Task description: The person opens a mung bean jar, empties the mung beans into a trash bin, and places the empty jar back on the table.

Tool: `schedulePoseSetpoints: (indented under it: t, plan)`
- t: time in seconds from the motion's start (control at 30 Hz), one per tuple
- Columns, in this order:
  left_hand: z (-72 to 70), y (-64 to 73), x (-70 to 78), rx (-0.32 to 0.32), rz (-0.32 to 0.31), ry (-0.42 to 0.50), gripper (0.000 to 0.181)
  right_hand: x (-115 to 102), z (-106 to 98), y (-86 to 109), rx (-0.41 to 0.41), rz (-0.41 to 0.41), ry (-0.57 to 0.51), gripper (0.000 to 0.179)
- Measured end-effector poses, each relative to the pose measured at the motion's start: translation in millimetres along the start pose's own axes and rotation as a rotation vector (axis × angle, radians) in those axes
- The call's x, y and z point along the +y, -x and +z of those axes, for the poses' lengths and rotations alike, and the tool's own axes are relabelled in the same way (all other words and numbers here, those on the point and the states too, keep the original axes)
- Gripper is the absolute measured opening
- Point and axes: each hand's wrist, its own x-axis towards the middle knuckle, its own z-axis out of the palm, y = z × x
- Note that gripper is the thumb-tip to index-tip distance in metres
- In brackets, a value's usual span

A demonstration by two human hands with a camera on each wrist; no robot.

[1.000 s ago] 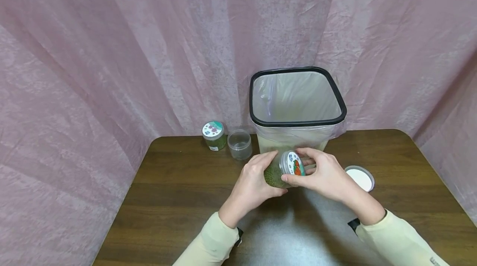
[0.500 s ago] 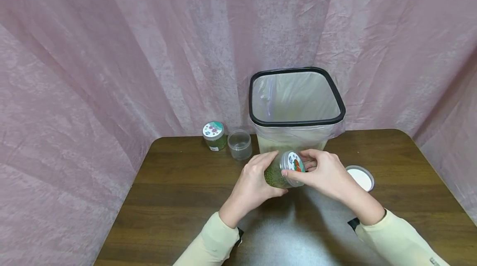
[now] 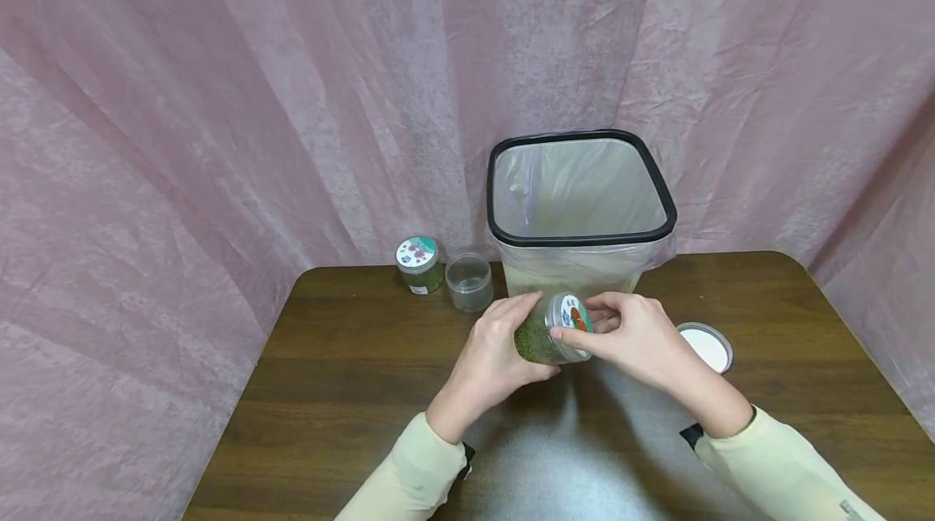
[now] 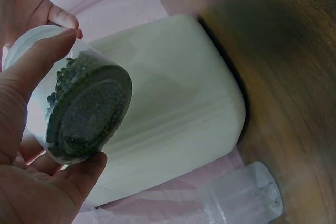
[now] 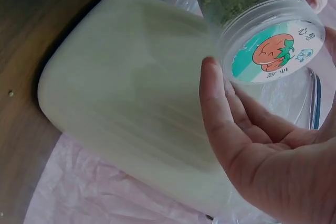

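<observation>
My left hand (image 3: 491, 349) grips a clear plastic jar (image 3: 536, 340) partly filled with small green beans or grains. The jar is tilted on its side above the table, its base toward the left wrist camera. Its round lid (image 5: 275, 51) carries a white and teal label with an orange-red cartoon fruit. My right hand (image 3: 634, 338) is at that lid, thumb on one side of the rim and the fingers curled toward the other. In the left wrist view the green contents (image 4: 89, 111) lie against the jar's base.
A bin (image 3: 584, 242) with a black rim and clear liner stands behind the hands. Left of it are an uncovered clear jar (image 3: 470, 284) and a lidded jar (image 3: 420, 265) with green contents. A loose lid (image 3: 706, 347) lies on the wooden table (image 3: 314, 399) at right.
My right fingers have curled in, and the thumb has shifted slightly up along the lid rim. The lid's label has turned a little. My left hand keeps its grip on the jar.
</observation>
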Motion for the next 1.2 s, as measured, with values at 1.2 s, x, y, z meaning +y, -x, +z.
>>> schedulePoseSetpoints:
  t: [1.2]
  plan:
    - [6.0, 2.2, -1.3, -0.007, 0.017, -0.023, 0.090, 7.0, -3.3, -0.9, -0.101, -0.108, -0.114, 0.084]
